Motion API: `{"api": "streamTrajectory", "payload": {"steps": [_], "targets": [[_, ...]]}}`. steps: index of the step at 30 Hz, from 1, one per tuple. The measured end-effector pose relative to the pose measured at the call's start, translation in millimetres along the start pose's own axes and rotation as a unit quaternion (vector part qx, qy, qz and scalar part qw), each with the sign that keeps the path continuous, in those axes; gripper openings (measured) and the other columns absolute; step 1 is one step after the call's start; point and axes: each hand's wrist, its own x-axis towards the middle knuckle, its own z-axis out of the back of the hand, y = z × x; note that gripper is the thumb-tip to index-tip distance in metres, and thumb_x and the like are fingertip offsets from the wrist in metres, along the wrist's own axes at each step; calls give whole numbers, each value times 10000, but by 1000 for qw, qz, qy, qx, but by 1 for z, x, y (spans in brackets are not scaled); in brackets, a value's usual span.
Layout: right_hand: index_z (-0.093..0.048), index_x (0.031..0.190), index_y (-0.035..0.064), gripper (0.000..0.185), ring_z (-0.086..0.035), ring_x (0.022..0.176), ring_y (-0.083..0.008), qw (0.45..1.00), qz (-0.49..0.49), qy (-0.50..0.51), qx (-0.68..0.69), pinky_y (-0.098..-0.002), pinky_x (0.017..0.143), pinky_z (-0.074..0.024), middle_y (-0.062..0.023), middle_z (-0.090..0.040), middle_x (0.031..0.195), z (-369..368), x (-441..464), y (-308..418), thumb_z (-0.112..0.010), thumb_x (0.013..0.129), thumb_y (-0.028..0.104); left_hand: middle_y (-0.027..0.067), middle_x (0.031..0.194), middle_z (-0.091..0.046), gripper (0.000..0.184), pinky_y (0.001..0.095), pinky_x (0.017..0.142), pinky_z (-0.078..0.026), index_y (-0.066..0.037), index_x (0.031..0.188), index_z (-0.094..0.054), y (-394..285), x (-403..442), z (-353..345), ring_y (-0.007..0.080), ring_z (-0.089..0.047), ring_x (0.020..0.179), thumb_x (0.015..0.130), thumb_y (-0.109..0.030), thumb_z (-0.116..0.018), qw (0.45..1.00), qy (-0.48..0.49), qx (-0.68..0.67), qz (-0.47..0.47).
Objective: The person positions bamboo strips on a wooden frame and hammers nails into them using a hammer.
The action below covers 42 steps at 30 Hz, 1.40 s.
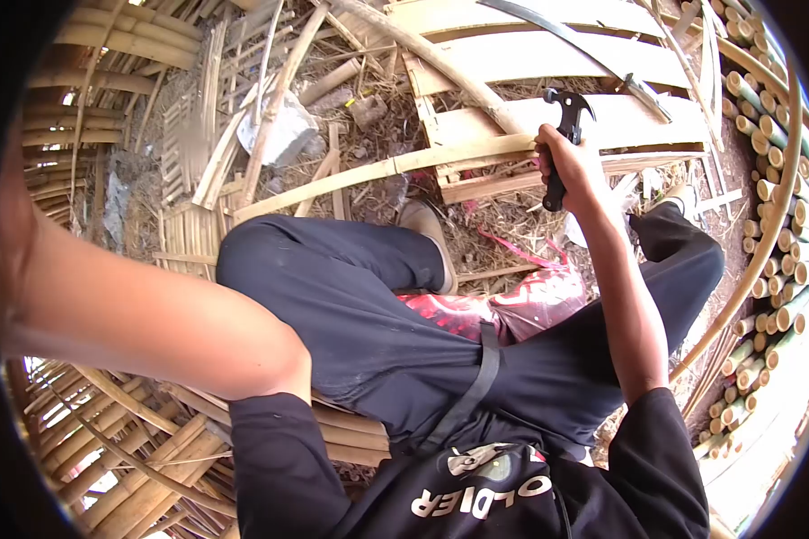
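My right hand [568, 162] is closed round the handle of a black claw hammer [570, 110], its head pointing up and away from me. A long split bamboo strip [377, 169] runs from the left to this hand, its right end at my fingers; whether they also grip the strip is hard to see. Just beyond lies a crate-like frame of pale wooden slats [634, 121]. On the slats rests a machete [562, 34] with a curved blade. My left arm [153, 310] is raised close to the camera at the left, its hand out of view.
Cut bamboo poles [773, 216] are stacked at the right. A whitish block [283, 130] sits among bamboo scraps at upper left. Under my legs is a red printed sack [539, 301]. Bamboo slatting [126, 440] stands at lower left.
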Motion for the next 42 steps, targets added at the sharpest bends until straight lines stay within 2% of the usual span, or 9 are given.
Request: {"api": "streamTrajectory", "payload": {"steps": [5,7,16,17,23,25,26,31,42], "targets": [[-603,751,70,201,-485,462,-93,1000,-9,3,6,-264,450,-399,-6,-542,576,0,4,-6,-644,837,246,176,1205,-654,414,411,1000,-439,-31,1179,-710,-17,61,22,263,-583,1125,898,-335,-721,1000,0,0,-17],[-597,733,69,204,-481,455,-92,999,29,16,4,-260,446,-398,-5,-540,568,2,0,-3,-647,833,239,173,1198,-657,413,407,993,-443,-31,1177,-710,-13,59,17,259,-587,1115,896,-333,-724,1000,10,2,-15],[-594,710,78,218,-476,450,-95,999,-1,23,32,-256,449,-391,-5,-539,563,1,4,-4,-665,825,250,158,1163,-671,409,390,958,-459,-31,1169,-713,-6,56,11,241,-604,1073,885,-325,-737,1000,18,-16,-17],[-595,747,50,165,-479,482,-108,999,-1,22,45,-275,454,-387,-19,-538,585,1,2,-2,-654,837,175,156,1159,-672,409,388,954,-461,-31,1168,-713,-5,54,11,239,-605,1068,884,-324,-738,1000,16,-14,-15],[-599,751,54,149,-493,495,-105,998,-9,30,63,-276,450,-392,-17,-542,596,2,13,-13,-663,832,162,146,1136,-682,407,376,931,-472,-31,1163,-715,-2,62,8,227,-616,1039,876,-318,-746,999,20,-22,-21],[-572,694,105,247,-468,440,-98,998,-8,35,46,-263,447,-392,-3,-533,551,0,13,-14,-632,863,274,143,1128,-685,406,372,924,-475,-31,1162,-716,-1,69,4,223,-620,1030,874,-316,-749,999,24,-25,-25],[-572,694,105,247,-468,440,-98,998,-8,36,48,-263,447,-392,-3,-533,551,-1,11,-14,-632,863,274,141,1125,-686,406,370,920,-477,-31,1161,-716,-2,72,4,221,-622,1025,873,-315,-751,999,26,-25,-29],[-596,730,49,203,-485,481,-108,998,9,23,51,-273,454,-392,-25,-540,585,1,9,-11,-662,834,210,133,1105,-694,404,360,901,-486,-32,1156,-717,1,92,-5,211,-631,1002,867,-311,-758,998,37,-29,-44],[-614,738,35,203,-470,473,-119,999,-1,24,43,-286,464,-396,-30,-541,582,3,7,-6,-665,829,208,114,1063,-711,402,339,859,-506,-32,1147,-720,5,93,-25,190,-651,949,853,-301,-773,997,48,-36,-51]]}}
